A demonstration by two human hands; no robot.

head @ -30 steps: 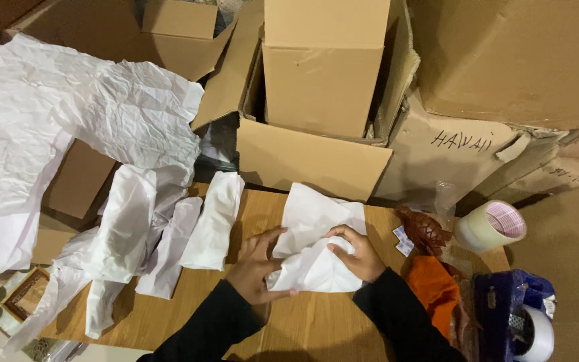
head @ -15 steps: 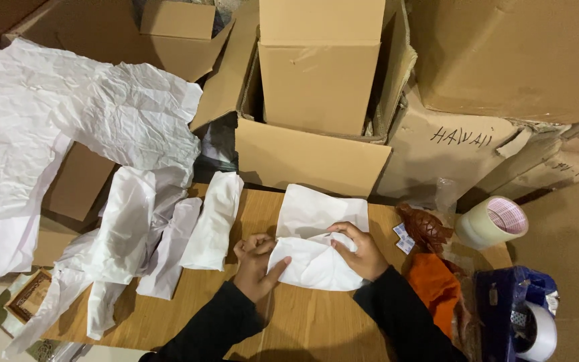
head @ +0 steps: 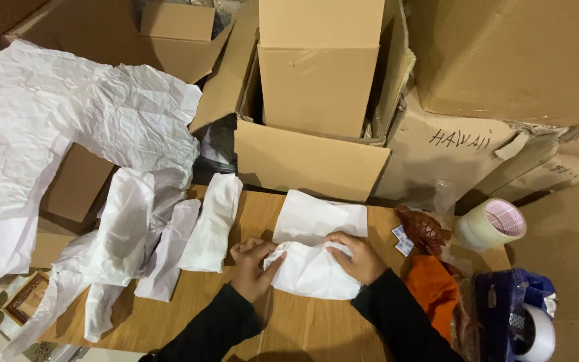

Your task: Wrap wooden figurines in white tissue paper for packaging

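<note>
A white paper-wrapped bundle [head: 311,268] lies on the wooden table [head: 202,302], with a flat flap of the white paper [head: 316,218] spread behind it. My left hand [head: 252,265] pinches the bundle's left end. My right hand [head: 356,255] presses on its top right, fingers curled over the paper. What is inside the wrap is hidden.
Several white wrapped bundles [head: 212,221] lie to the left. Crumpled white paper [head: 88,127] covers the far left. An open cardboard box [head: 316,127] stands behind the table. A brown turtle figurine [head: 423,229], a tape roll [head: 494,224], an orange cloth [head: 433,291] and a blue bag [head: 514,308] sit at the right.
My left hand slid from on top of the bundle to its left end. My right hand stayed on the top right, and the paper got pulled tighter round the bundle.
</note>
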